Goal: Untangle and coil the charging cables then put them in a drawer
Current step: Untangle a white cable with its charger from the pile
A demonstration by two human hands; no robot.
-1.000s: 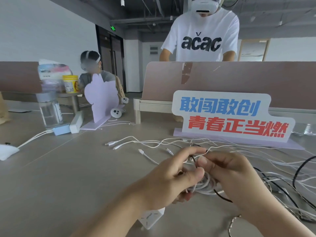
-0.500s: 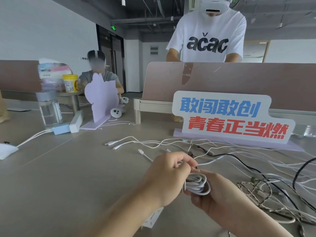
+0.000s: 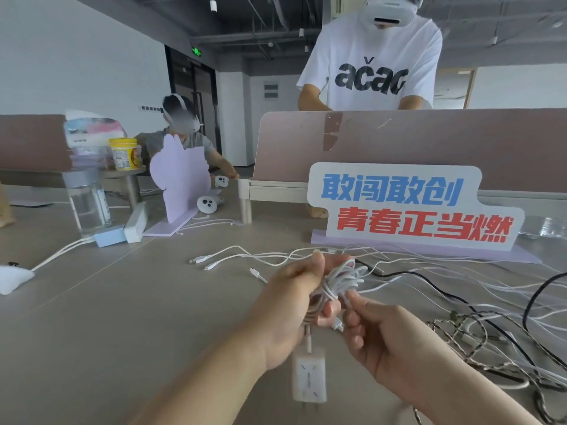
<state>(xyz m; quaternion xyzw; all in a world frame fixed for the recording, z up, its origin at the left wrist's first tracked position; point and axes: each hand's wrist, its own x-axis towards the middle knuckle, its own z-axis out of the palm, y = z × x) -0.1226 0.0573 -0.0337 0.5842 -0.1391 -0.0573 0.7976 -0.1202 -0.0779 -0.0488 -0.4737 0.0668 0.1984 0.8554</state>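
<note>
The left hand (image 3: 288,305) gripped a coil of thin white charging cable (image 3: 340,280). Its fingers curled round the loops and its thumb rose along the far side, seemingly so the bundle could not spring apart. From the bottom of that grip a white rectangular plug adapter (image 3: 308,378) hung on its short lead, below the left wrist and apparently off the grey counter (image 3: 122,317). Its weight was probably why the coil was held upright rather than flat.

The right hand (image 3: 386,342) sat just to the right of the left. Its thumb and forefinger pinched the free tail of the same cable close to the waist of the coil. I judged this to be the tie-off, with the tail being wound round the middle to lock the loops. The two hands were close together, raised above the counter, each clamped on the one cable.

Beyond and to the right of the right hand lay a tangle of loose white cables (image 3: 475,280). A thin black cable (image 3: 408,273) and a brown braided cable (image 3: 451,317) ran through it, apparently not yet sorted. A few white connector ends (image 3: 202,259) lay beyond the left hand. No drawer showed, so the stowing step looked some way off.
</note>
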